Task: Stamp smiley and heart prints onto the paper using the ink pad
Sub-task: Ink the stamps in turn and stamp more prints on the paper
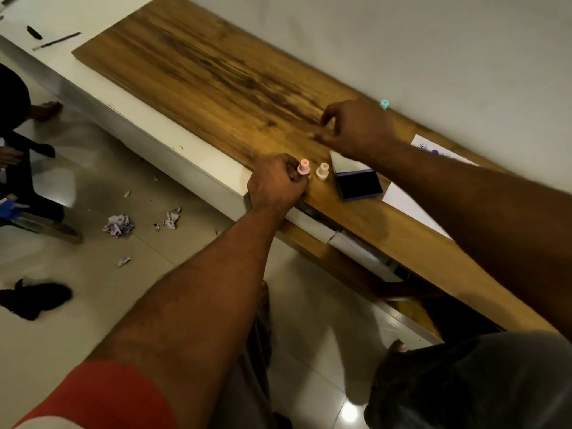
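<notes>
Paper (pixel 433 147) centre right, mostly hidden under right forearm, prints blurred, teal stamp (pixel 384 104) half hidden behind right hand (pixel 356 128) — motion-blurred, fingers loosely spread, holding nothing, left hand (pixel 275 184) curled round pink stamp (pixel 303 166) at table (pixel 216 72) front edge, beige stamp (pixel 322 171) and open ink pad (pixel 360 182) just beside — bare wood upper left.

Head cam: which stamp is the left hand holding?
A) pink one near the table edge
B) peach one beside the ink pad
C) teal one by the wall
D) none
A: the left hand has its fingers curled round the pink stamp, while the peach stamp stands free next to it and the teal stamp sits untouched by the wall.
</notes>
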Demonstrator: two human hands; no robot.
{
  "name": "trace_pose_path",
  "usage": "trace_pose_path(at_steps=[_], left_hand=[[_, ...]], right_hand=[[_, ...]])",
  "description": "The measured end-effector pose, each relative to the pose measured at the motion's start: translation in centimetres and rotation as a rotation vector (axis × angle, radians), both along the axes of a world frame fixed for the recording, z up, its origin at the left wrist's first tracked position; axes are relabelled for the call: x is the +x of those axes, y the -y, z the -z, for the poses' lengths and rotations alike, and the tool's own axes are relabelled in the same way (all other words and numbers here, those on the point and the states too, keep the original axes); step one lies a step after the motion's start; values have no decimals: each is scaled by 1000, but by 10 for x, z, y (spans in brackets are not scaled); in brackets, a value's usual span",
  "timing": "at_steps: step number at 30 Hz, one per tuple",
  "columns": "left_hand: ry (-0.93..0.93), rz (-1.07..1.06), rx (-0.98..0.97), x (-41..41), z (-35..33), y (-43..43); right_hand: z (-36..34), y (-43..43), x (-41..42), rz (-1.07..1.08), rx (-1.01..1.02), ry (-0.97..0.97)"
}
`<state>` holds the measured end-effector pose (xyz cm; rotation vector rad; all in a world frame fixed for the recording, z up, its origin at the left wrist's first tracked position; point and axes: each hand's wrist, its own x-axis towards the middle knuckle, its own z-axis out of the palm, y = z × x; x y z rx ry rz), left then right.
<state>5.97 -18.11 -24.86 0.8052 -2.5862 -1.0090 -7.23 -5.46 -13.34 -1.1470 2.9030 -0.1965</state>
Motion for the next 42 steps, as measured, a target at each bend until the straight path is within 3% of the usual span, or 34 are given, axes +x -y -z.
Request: trace_pose_path(at_steps=[2,5,8,24,29,35,42], left_hand=[[-3,11,-2,-1,2,1],[10,54,30,-1,3,4],[1,47,45,-2,1,5],[-26,15,58,-2,-5,2],[-66,13,81,0,-15,2],[-217,115,-44,7,-36,-7],[-218,453,-242,20,-41,-38]], right_hand=[[-2,-21,-28,98,18,-107],[4,-45,-62,172,232,-235],[18,-51,-77,174,406,-245],[38,-73,-94,189,387,-200],[25,-87,-79,268,285,-116],[19,-92,-11,252,-188,97],[25,-86,46,139,-208,174]])
